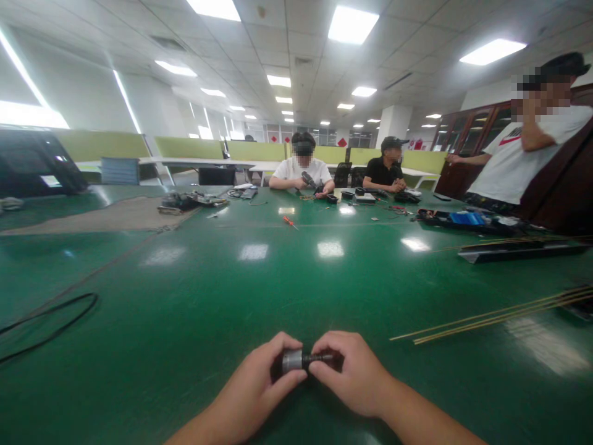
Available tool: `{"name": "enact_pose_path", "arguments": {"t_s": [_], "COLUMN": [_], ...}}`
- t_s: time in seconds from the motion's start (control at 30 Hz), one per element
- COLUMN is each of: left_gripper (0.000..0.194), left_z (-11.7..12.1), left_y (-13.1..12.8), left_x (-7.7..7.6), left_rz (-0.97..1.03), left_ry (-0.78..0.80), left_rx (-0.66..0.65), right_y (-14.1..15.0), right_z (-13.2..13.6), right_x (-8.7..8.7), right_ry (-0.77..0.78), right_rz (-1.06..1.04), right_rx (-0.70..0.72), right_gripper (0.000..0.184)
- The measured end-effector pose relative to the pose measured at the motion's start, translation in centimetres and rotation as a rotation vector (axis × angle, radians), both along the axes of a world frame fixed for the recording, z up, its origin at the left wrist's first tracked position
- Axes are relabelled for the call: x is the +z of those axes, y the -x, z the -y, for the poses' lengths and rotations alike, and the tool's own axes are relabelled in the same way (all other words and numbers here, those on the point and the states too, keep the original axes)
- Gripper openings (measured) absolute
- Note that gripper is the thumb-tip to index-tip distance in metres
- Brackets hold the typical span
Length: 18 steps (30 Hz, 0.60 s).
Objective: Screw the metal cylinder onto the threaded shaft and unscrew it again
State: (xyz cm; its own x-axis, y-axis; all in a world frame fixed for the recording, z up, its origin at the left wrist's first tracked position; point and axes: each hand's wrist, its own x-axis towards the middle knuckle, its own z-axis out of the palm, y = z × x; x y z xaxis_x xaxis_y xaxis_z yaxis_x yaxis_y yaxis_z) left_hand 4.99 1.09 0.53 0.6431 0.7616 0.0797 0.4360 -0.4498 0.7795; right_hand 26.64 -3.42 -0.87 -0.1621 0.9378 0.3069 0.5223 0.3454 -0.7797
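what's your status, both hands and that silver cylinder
Left hand gripping silver cylinder. Right hand holding its dark shaft. Thin rods off to the right, apart.

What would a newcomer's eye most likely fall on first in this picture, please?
Probably the bottom centre, where the left hand grips the silver end of a metal part and the right hand holds its narrower end. Beneath them spreads the glossy green table, with an orange screwdriver lying towards its far side and thin yellow rods on the right.

Part point(293, 361) seen in silver and black. Table point(259, 290) noted green; cable point(60, 336), black; sticks point(491, 319), yellow. Screwdriver point(288, 220) marked orange-red. Partitions point(188, 147) tinted yellow-green.
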Motion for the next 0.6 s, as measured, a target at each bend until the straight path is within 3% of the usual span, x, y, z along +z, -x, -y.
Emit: {"name": "enact_pose_path", "arguments": {"t_s": [0.6], "left_gripper": [0.02], "left_z": [-0.19], "left_y": [0.06], "left_x": [-0.01], "left_rz": [0.013], "left_ry": [0.015], "left_rx": [0.024], "right_y": [-0.03], "right_z": [-0.06], "right_x": [0.32], "right_ry": [0.05], "right_rz": [-0.027], "right_rx": [-0.019], "right_gripper": [0.006]}}
